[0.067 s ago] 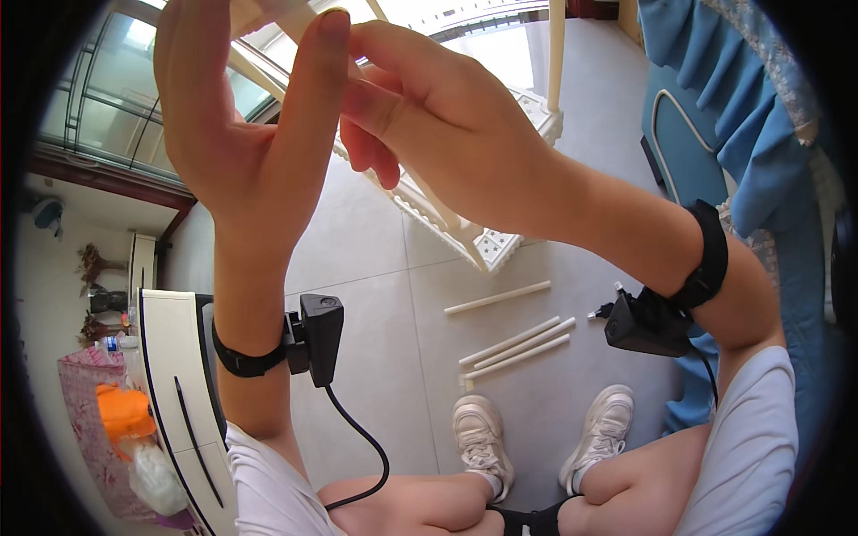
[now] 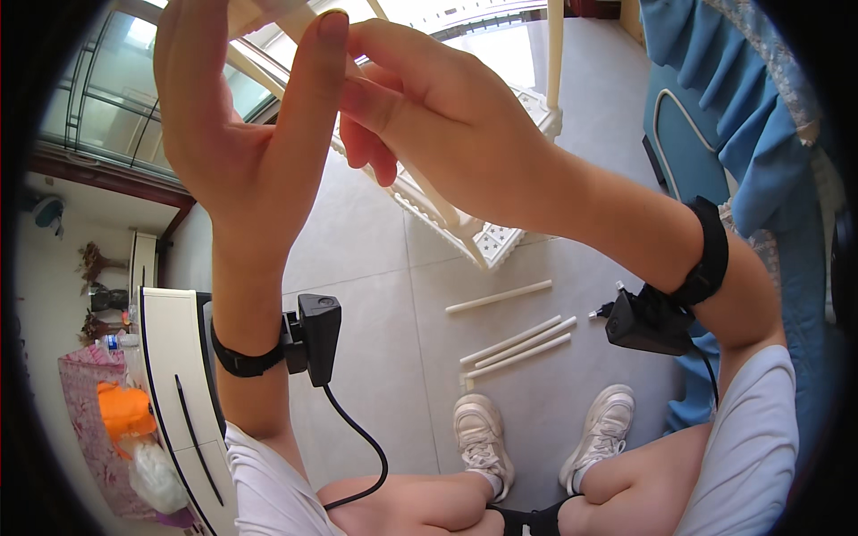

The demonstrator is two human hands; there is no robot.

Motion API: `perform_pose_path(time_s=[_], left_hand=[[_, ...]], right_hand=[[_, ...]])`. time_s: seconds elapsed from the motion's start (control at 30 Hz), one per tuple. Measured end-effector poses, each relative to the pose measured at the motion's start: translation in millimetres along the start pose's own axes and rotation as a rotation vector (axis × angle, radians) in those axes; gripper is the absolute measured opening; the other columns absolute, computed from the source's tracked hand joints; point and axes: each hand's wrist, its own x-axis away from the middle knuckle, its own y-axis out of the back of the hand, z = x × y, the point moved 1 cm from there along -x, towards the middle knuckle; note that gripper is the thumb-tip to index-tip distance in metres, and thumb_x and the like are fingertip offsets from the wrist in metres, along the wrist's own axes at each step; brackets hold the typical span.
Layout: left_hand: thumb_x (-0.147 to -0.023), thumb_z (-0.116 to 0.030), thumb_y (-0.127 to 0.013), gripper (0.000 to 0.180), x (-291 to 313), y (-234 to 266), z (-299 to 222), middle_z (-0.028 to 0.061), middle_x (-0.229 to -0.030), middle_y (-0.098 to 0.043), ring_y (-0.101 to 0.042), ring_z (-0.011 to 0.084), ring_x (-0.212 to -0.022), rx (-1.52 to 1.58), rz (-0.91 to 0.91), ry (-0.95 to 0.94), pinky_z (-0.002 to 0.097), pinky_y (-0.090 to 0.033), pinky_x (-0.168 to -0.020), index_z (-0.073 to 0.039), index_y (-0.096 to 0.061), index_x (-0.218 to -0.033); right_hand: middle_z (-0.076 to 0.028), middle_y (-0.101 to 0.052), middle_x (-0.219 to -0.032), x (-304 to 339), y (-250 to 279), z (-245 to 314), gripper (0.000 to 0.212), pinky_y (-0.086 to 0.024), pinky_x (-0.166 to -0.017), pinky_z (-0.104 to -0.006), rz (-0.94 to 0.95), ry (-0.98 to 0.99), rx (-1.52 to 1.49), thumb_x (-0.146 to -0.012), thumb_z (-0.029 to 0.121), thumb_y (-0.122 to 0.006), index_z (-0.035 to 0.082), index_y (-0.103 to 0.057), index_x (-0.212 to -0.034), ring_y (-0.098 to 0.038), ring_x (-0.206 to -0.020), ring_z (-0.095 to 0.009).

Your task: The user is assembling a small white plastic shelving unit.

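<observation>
Both hands are raised at the top of the view, over a cream-white rack (image 2: pixel 497 246) with star-shaped cutouts in its shelf and upright poles. My left hand (image 2: pixel 246 134) has its fingers pointing up and its thumb apart from them, around a pale rack part (image 2: pixel 288 20) that runs out of the picture. My right hand (image 2: pixel 447 116) is closed in a pinch against the left thumb, its other fingers curled. What its fingertips hold is mostly hidden by the left thumb.
Several loose white tubes (image 2: pixel 518 344) lie on the grey tiled floor in front of my shoes (image 2: pixel 483 438). A white drawer cabinet (image 2: pixel 179 393) stands at the left, beside an orange bag (image 2: pixel 125 411). Blue ruffled fabric (image 2: pixel 760 170) hangs along the right.
</observation>
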Motion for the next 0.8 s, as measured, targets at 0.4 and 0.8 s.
perform_pose_path(time_s=[0.4,0.8], left_hand=[[-0.082,-0.005,-0.074,0.051,2.1,26.0,-9.0,0.0111,-0.124,-0.059,-0.055,0.025,-0.118,0.214,0.098,0.197,0.0417,-0.04,-0.106,-0.003,-0.053,-0.128],[-0.069,-0.03,-0.074,0.03,11.6,-8.0,-15.9,0.0072,-0.089,-0.061,-0.056,0.0247,-0.086,0.104,-0.18,0.389,0.0416,-0.041,-0.081,-0.01,-0.061,-0.086]], right_hand=[[-0.007,-0.062,-0.075,-7.7,-8.2,-19.4,0.023,-0.049,-0.057,-0.0284,0.024,0.064,-0.112,-0.099,0.021,-0.049,0.0,-0.056,-0.106,-0.059,-0.063,-0.014],[-0.009,-0.064,-0.094,-8.0,-3.4,-26.0,0.026,-0.051,-0.079,-0.0304,0.158,0.098,-0.046,-0.097,0.004,-0.044,-0.004,-0.05,-0.121,-0.063,-0.083,-0.017]])
